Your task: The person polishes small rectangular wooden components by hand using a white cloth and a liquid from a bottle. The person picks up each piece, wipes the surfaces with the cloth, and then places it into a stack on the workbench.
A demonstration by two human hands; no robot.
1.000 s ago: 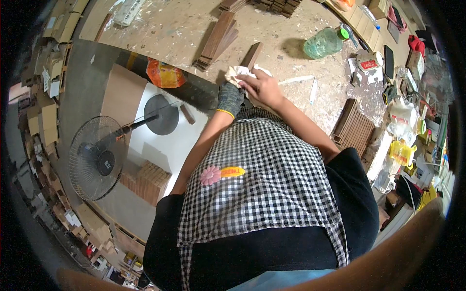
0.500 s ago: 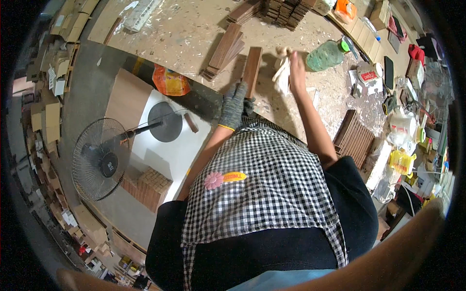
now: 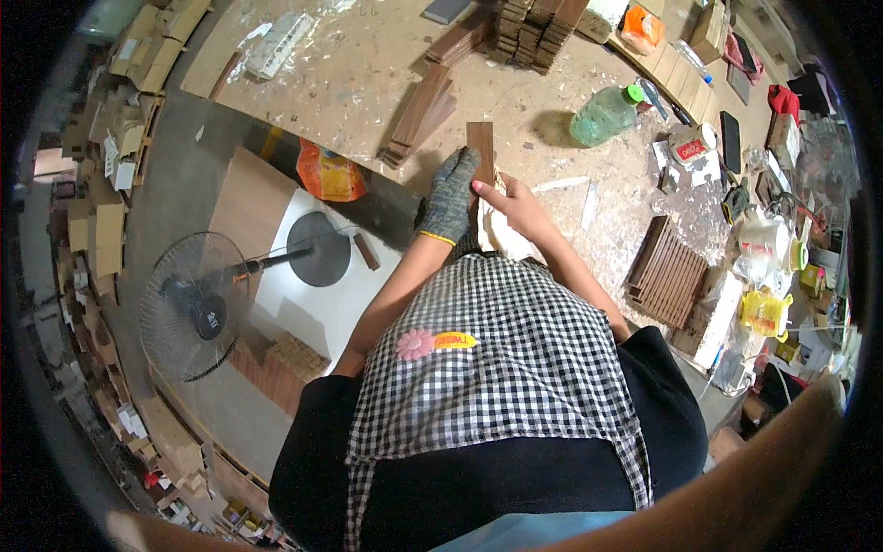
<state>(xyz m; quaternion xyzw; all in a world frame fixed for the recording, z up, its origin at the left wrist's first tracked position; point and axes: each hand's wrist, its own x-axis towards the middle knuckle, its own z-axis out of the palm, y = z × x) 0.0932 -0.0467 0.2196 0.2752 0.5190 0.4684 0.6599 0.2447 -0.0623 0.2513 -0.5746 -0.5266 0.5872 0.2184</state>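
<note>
My left hand (image 3: 446,195), in a grey knit glove with a yellow cuff edge, is closed around a flat brown wooden strip (image 3: 480,136) near the front edge of the workbench (image 3: 340,83). The strip's far end sticks out past my fingers. My bare right hand (image 3: 521,210) is closed on a whitish cloth (image 3: 501,235) against the strip's right side, thumb near the glove. Part of the cloth hangs down toward my checked apron. Similar strips (image 3: 421,112) lie in a loose fanned pile just beyond my left hand.
A green bottle (image 3: 602,118) stands beyond my right hand. Stacked strips (image 3: 538,35) sit at the far side, and another bundle (image 3: 667,274) lies at right. White tub (image 3: 690,144), phone (image 3: 732,138) and bags crowd the right side. A fan (image 3: 198,308) stands at lower left.
My right hand has come left and nearer with the cloth, from beside the bottle to the strip. My left hand still holds the strip, which has shifted slightly nearer.
</note>
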